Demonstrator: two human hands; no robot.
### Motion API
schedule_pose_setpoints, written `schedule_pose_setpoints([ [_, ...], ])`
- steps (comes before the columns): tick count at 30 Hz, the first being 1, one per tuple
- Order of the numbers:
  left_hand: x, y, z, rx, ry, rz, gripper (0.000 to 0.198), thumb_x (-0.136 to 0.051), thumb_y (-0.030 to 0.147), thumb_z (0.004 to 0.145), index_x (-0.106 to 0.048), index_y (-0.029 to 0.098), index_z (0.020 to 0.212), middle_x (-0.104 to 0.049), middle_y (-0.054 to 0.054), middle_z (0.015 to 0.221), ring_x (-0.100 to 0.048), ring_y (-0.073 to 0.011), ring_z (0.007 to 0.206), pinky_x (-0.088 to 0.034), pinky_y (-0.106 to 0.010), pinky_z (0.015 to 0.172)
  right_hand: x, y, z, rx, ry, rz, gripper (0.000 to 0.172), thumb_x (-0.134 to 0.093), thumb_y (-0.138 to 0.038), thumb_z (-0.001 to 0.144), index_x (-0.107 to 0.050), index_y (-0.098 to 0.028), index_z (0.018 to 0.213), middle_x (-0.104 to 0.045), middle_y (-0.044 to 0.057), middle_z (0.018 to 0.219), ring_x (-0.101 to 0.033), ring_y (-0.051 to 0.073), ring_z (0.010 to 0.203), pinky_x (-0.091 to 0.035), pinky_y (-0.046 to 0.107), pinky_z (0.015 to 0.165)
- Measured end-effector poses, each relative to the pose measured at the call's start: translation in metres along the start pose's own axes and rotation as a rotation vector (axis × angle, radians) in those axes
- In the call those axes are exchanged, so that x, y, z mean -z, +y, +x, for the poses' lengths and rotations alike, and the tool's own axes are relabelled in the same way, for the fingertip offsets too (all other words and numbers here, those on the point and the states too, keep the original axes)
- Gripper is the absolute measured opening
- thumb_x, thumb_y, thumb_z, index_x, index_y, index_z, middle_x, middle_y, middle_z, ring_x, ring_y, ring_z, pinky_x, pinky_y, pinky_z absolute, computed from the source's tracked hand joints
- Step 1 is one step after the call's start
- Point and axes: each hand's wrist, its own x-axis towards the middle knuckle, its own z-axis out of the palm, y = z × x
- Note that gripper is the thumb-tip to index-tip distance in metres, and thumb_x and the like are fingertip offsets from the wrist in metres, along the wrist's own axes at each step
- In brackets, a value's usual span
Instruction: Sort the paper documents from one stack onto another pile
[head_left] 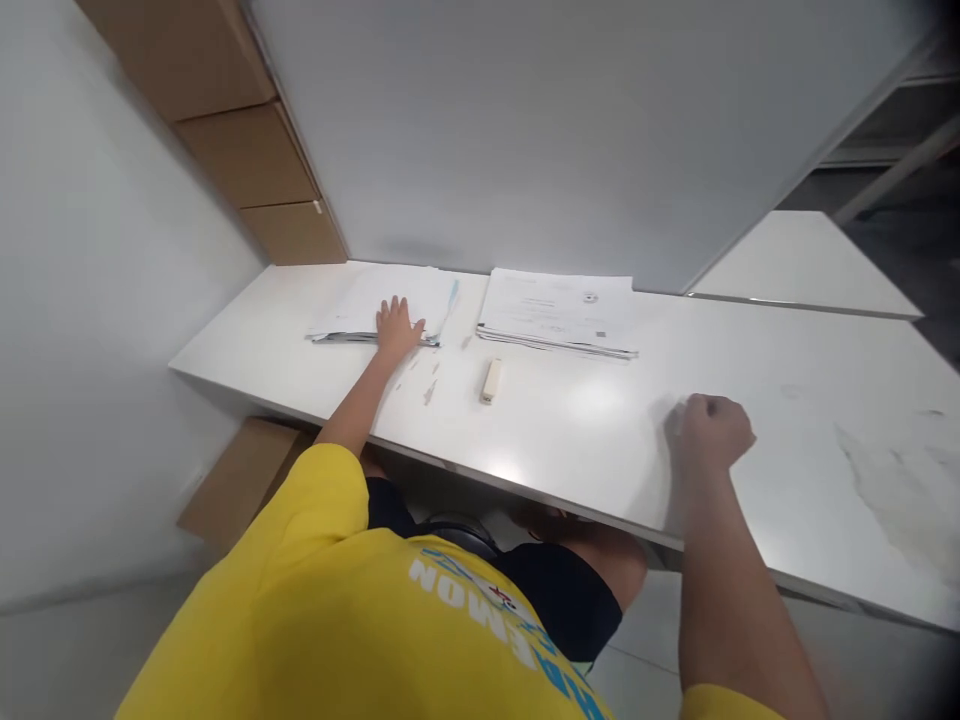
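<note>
Only readable bit is white lettering on the yellow shirt [337,620], looks like "MON". Print on the papers [559,310] is too small.

We logged a long white desk [750,330] with a glossy top; overhead light made a soft glare patch [592,395] near its middle. Grey scuff marks [892,480] smeared its right end. A plain white partition panel [562,130] stood upright along the desk's far edge. A bare white wall [90,300] closed the left side. Stacked cardboard boxes [247,155] sat between that wall and the panel. Another cardboard box [240,480] lay on the pale floor [75,650] under the desk's left end. Past the panel we noted a second white table [802,265] and grey metal shelving [892,170], blurred.
</note>
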Motion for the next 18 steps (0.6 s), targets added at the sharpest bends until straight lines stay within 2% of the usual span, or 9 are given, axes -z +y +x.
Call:
schedule_pose_setpoints([
  [2, -0.003, -0.030, -0.001, 0.041, -0.004, -0.005, 0.074, -0.039, 0.054, 0.096, -0.035, 0.012, 0.157, -0.026, -0.014, 0.168, -0.017, -0.0348, 0.156, -0.014, -0.052, 0.127, 0.000, 0.001, -0.001, -0.009, -0.014, 0.009, 0.032, -0.045, -0.033, 0.080, -0.073, -0.018, 0.087, -0.069, 0.019, 0.085, -0.060, 0.033, 0.084, -0.041, 0.048, 0.080],
  [5, -0.004, -0.048, -0.002, 0.040, 0.051, -0.052, 0.062, -0.039, 0.047, 0.097, -0.046, 0.017, 0.151, -0.039, -0.011, 0.162, -0.028, -0.0312, 0.153, -0.019, -0.049, 0.126, 0.004, -0.002, -0.003, -0.015, -0.041, 0.011, 0.032, -0.044, -0.033, 0.080, -0.072, -0.018, 0.086, -0.069, 0.020, 0.087, -0.060, 0.033, 0.085, -0.040, 0.047, 0.081],
  [8, 0.001, -0.046, 0.005, 0.087, 0.110, -0.155, 0.051, -0.037, 0.040, 0.100, -0.057, 0.017, 0.141, -0.056, -0.012, 0.149, -0.045, -0.0288, 0.143, -0.031, -0.042, 0.120, 0.008, -0.007, -0.005, -0.002, -0.054, 0.009, 0.034, -0.043, -0.034, 0.081, -0.071, -0.016, 0.089, -0.070, 0.022, 0.092, -0.060, 0.034, 0.087, -0.039, 0.048, 0.082],
  [11, 0.011, -0.045, 0.015, 0.200, 0.124, -0.276, 0.046, -0.036, 0.041, 0.103, -0.064, 0.015, 0.129, -0.068, -0.015, 0.132, -0.059, -0.0289, 0.126, -0.044, -0.038, 0.106, 0.009, -0.009, -0.005, 0.001, -0.074, 0.014, 0.035, -0.041, -0.032, 0.083, -0.072, -0.016, 0.091, -0.070, 0.022, 0.094, -0.062, 0.034, 0.091, -0.041, 0.048, 0.084],
  [14, 0.021, -0.058, 0.013, 0.283, 0.129, -0.322, 0.038, -0.042, 0.040, 0.103, -0.069, 0.016, 0.114, -0.073, -0.013, 0.117, -0.065, -0.0278, 0.113, -0.049, -0.035, 0.095, 0.004, -0.010, -0.004, 0.002, -0.084, 0.019, 0.032, -0.043, -0.031, 0.084, -0.072, -0.018, 0.090, -0.071, 0.020, 0.095, -0.064, 0.035, 0.095, -0.043, 0.050, 0.088],
  [16, 0.029, -0.063, 0.006, 0.296, 0.147, -0.314, 0.034, -0.044, 0.036, 0.103, -0.070, 0.014, 0.108, -0.073, -0.013, 0.111, -0.066, -0.0274, 0.108, -0.050, -0.036, 0.094, 0.004, -0.016, -0.006, 0.001, -0.079, 0.021, 0.028, -0.045, -0.030, 0.086, -0.072, -0.022, 0.087, -0.071, 0.017, 0.095, -0.065, 0.036, 0.099, -0.045, 0.051, 0.091],
  [18, 0.036, -0.044, 0.007, 0.276, 0.193, -0.323, 0.030, -0.050, 0.035, 0.102, -0.067, 0.013, 0.114, -0.069, -0.013, 0.116, -0.065, -0.0261, 0.108, -0.053, -0.040, 0.094, 0.018, -0.030, -0.012, -0.008, -0.079, 0.029, 0.029, -0.043, -0.029, 0.089, -0.071, -0.025, 0.080, -0.071, 0.015, 0.089, -0.066, 0.034, 0.098, -0.047, 0.052, 0.092],
])
